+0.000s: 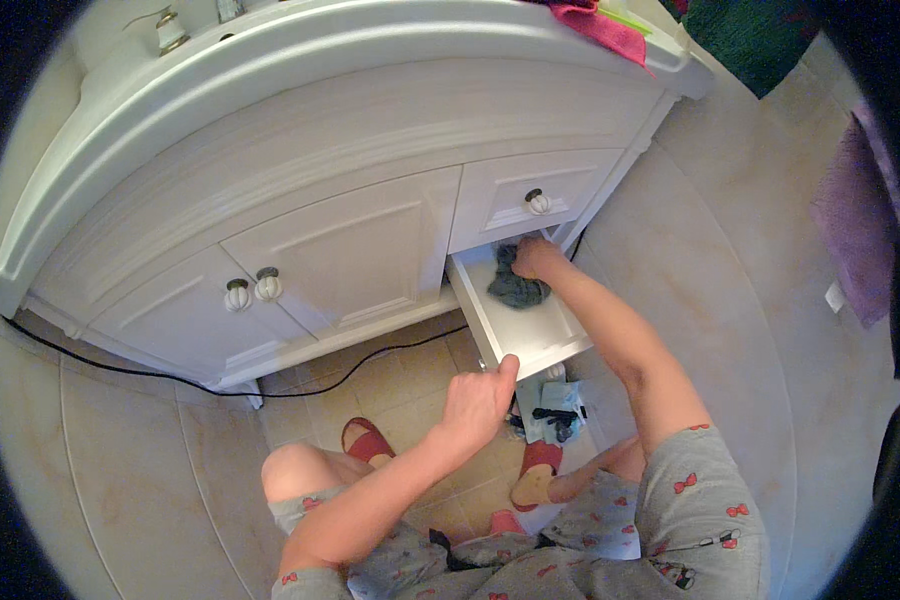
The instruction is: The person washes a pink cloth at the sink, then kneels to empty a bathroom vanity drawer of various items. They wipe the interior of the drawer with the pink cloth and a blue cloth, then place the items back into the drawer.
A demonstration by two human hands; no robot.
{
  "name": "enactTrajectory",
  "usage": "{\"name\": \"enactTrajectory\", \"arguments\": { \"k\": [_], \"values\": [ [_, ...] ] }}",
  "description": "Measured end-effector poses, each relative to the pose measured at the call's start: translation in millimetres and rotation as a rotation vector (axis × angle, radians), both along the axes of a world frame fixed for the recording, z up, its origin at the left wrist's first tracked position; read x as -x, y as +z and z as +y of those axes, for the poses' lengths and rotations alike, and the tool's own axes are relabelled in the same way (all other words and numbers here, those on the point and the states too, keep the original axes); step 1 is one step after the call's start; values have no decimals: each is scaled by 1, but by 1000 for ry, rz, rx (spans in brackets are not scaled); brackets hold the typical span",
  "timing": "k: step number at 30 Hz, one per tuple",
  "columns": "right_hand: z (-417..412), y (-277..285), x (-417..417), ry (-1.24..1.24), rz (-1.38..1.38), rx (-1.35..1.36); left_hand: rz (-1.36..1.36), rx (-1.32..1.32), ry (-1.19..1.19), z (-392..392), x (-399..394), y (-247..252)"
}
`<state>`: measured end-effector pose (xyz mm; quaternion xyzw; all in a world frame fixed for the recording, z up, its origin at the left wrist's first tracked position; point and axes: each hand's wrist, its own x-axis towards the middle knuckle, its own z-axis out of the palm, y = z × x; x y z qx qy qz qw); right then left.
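A white drawer (pixel 529 341) is pulled out from the lower right of a bathroom vanity cabinet (pixel 345 277). My left hand (pixel 484 397) grips the drawer's front left corner, with the thumb on top of its edge. Inside the drawer, my right hand (pixel 534 257) presses a dark grey-green cloth (pixel 520 291) against the drawer bottom near the back. Its fingers are partly hidden by the cloth and the hand itself. Around the cloth the white drawer bottom shows.
Below the drawer, pale blue packets and small black items (pixel 559 412) lie on the tiled floor. A black cable (pixel 345 386) runs under the cabinet. A pink cloth (pixel 600 30) hangs over the basin's rim. A purple towel (pixel 859 225) hangs at the right.
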<state>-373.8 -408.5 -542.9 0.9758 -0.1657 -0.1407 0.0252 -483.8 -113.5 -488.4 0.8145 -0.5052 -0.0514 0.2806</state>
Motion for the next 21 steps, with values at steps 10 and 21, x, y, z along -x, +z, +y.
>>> {"name": "enactTrajectory", "arguments": {
  "k": [10, 21],
  "values": [
    [26, 46, 82, -5, 431, 16, -51, 0, 46, -5, 1, -4],
    [1, -30, 8, 426, -185, 658, -70, -31, 21, -3, 5, 2]
  ]
}}
